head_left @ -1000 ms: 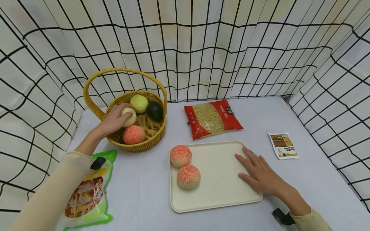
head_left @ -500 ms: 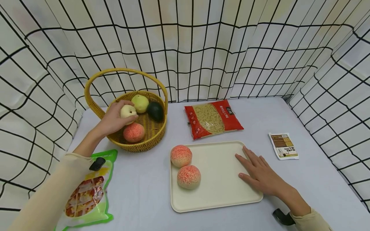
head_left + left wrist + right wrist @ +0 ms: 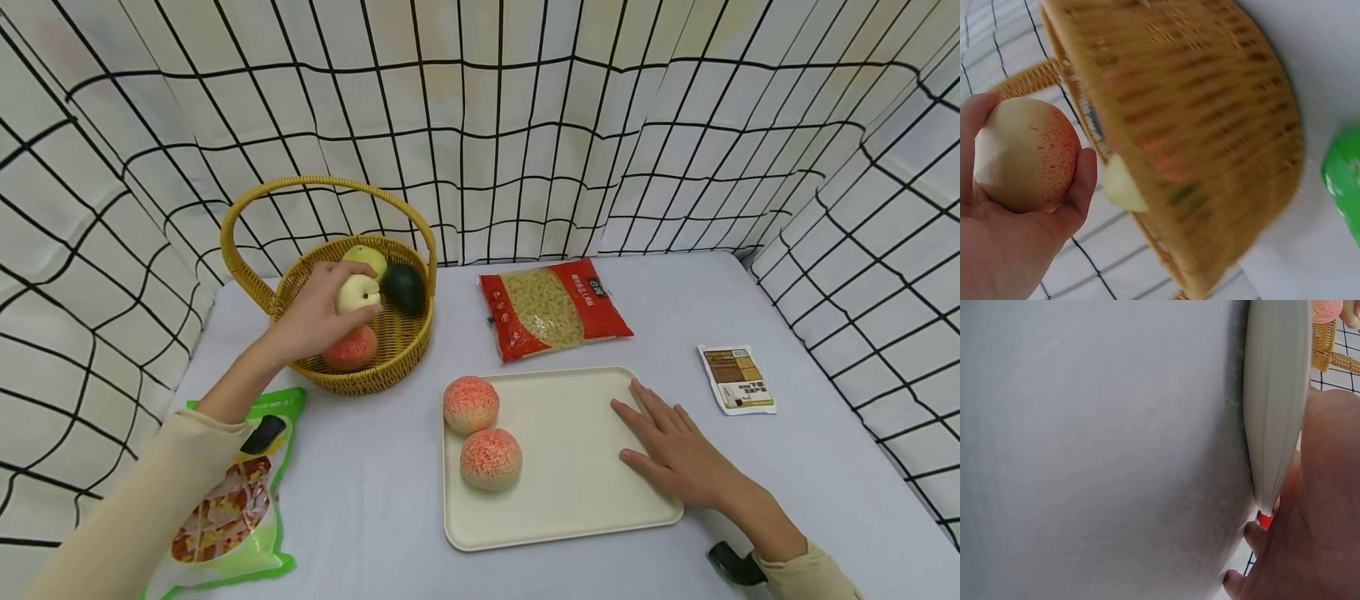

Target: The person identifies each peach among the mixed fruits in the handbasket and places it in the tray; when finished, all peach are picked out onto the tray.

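In the head view, my left hand grips a pale peach above the yellow wicker basket. The left wrist view shows red speckles on this peach, with thumb and fingers around it, beside the basket's wall. Inside the basket lie a pinkish-red peach, a yellow-green round fruit and a dark green avocado-like fruit. My right hand rests with straight fingers on the right edge of the cream tray. Two speckled peaches, one behind the other, sit at the tray's left.
A red bag of pasta lies behind the tray. To the right is a small white-and-brown packet. A green food bag lies under my left forearm. Black netting over white cloth encloses the table's back and sides.
My left hand has lifted the pale peach from the basket's left part and moved right with it, now partly covering the yellow-green fruit. The right hand has stayed on the tray.
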